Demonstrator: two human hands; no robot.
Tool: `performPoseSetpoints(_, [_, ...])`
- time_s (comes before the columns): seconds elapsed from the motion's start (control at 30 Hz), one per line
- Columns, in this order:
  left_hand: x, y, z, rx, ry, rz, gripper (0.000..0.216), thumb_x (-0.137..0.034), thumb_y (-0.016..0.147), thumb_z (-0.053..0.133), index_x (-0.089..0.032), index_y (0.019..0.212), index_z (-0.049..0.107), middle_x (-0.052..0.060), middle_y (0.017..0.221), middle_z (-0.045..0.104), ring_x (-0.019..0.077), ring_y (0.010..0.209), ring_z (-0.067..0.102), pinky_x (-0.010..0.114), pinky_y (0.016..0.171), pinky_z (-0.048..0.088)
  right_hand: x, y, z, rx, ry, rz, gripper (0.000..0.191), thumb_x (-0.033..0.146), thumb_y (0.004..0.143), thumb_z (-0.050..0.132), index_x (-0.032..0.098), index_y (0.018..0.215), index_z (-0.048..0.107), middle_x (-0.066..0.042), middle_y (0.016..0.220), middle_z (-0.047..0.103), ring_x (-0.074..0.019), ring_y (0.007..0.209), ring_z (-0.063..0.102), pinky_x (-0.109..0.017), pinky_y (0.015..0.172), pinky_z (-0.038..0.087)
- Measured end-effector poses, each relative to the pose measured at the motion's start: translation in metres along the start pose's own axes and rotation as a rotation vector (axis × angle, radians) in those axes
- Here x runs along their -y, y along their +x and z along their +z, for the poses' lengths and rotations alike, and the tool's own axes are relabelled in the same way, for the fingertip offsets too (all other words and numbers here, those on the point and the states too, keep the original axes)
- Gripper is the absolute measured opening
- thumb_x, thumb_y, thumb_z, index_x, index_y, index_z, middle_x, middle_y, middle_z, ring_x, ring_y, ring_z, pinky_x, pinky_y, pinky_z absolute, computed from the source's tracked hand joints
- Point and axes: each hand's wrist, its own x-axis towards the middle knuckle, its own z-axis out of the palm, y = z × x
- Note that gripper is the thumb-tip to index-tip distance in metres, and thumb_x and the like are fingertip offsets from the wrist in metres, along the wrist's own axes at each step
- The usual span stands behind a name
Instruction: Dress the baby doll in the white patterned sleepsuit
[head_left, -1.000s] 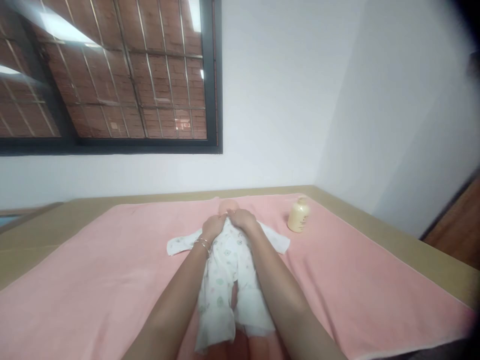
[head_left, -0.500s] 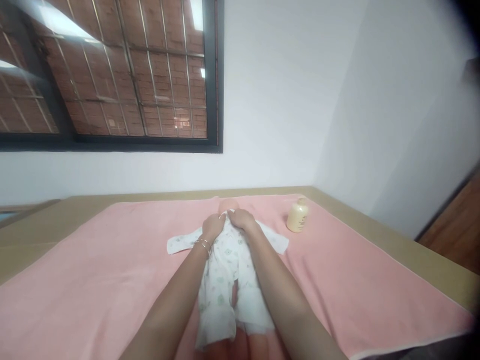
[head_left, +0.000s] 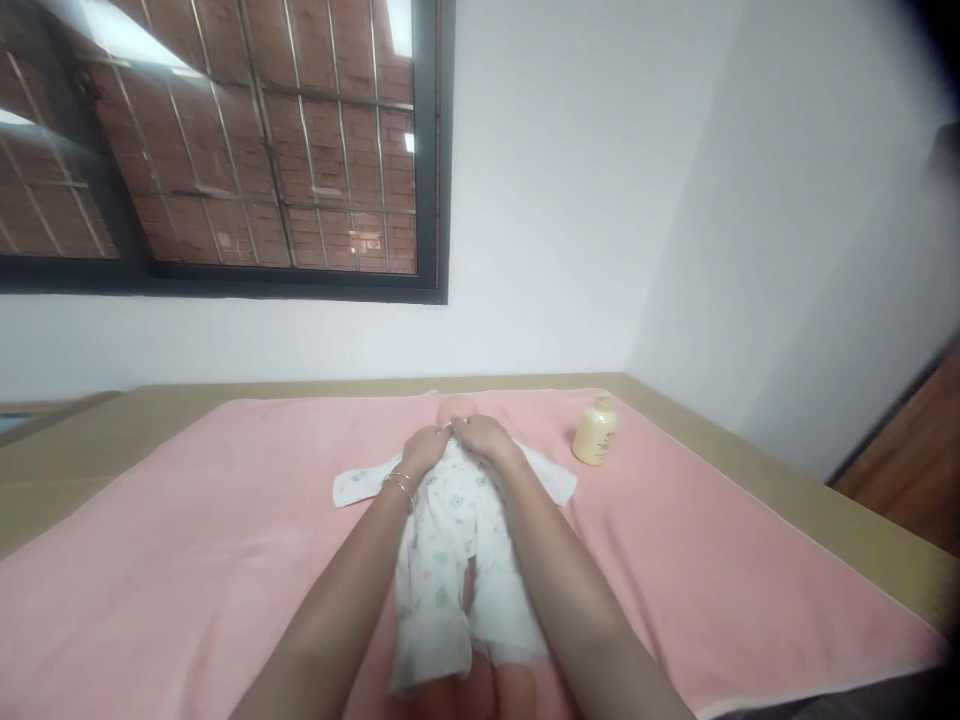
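Left hand [head_left: 426, 450] beside right hand [head_left: 484, 439], fingers [head_left: 465, 427] curled in, seemingly pinching the white patterned garment [head_left: 457, 510] at its neckline.

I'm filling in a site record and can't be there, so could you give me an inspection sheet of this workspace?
Surface: creased pink cloth spread over a tan surface that shows along its edges.
Things in hand: white printed outfit on a baby doll, whose head shows past the collar and legs below the cuffs.
Clutter: pale yellow bottle, upright on the cloth, right of the outfit and apart from it.
Hands: left hand and right hand meet at the collar; exact finger grip unclear.
Cables: nothing seen.
Surroundings: dark-framed window with metal bars, white wall, brown panel at far right.
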Motion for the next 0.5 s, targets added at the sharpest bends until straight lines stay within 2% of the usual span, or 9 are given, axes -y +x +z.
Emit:
performPoseSetpoints(0.13, [-0.007, 0.0, 0.001, -0.082, 0.05, 0.09, 0.049, -0.05, 0.089, 0.035, -0.015, 0.082, 0.068, 0.013, 0.09, 0.07, 0.0233, 0.084, 0.063, 0.028, 0.071, 0.041, -0.001, -0.001, 0.004, -0.028, -0.076, 0.058, 0.071, 0.062, 0.091, 0.014, 0.016, 0.119, 0.06, -0.015, 0.125, 0.057, -0.0325, 0.118, 0.049, -0.044, 0.096, 0.034])
performPoseSetpoints(0.23, [-0.014, -0.001, 0.004, -0.16, 0.086, 0.122, 0.043, -0.043, 0.089, 0.037, -0.014, 0.085, 0.069, 0.014, 0.092, 0.07, 0.0231, 0.087, 0.063, 0.028, 0.073, 0.041, -0.014, 0.004, 0.006, 0.024, -0.01, 0.094, 0.072, 0.062, 0.091, 0.012, 0.017, 0.127, 0.054, -0.014, 0.132, 0.052, -0.0305, 0.12, 0.048, -0.042, 0.097, 0.035])
performPoseSetpoints(0.33, [-0.017, -0.003, 0.005, -0.106, 0.069, 0.028, 0.045, -0.043, 0.09, 0.035, -0.013, 0.096, 0.068, 0.016, 0.1, 0.069, 0.025, 0.092, 0.063, 0.029, 0.074, 0.042, -0.02, 0.007, 0.006, 0.058, 0.029, 0.085, 0.073, 0.063, 0.091, 0.013, 0.014, 0.13, 0.052, -0.015, 0.134, 0.05, -0.0297, 0.12, 0.048, -0.041, 0.097, 0.035])
performPoseSetpoints(0.5, [-0.014, -0.005, -0.005, 0.031, 0.069, -0.06, 0.056, -0.053, 0.09, 0.027, -0.014, 0.101, 0.066, 0.018, 0.109, 0.066, 0.0285, 0.098, 0.063, 0.032, 0.077, 0.043, -0.006, 0.006, 0.005, 0.031, -0.071, 0.088, 0.071, 0.062, 0.09, 0.017, 0.015, 0.12, 0.06, -0.016, 0.123, 0.058, -0.0327, 0.115, 0.052, -0.045, 0.093, 0.038])
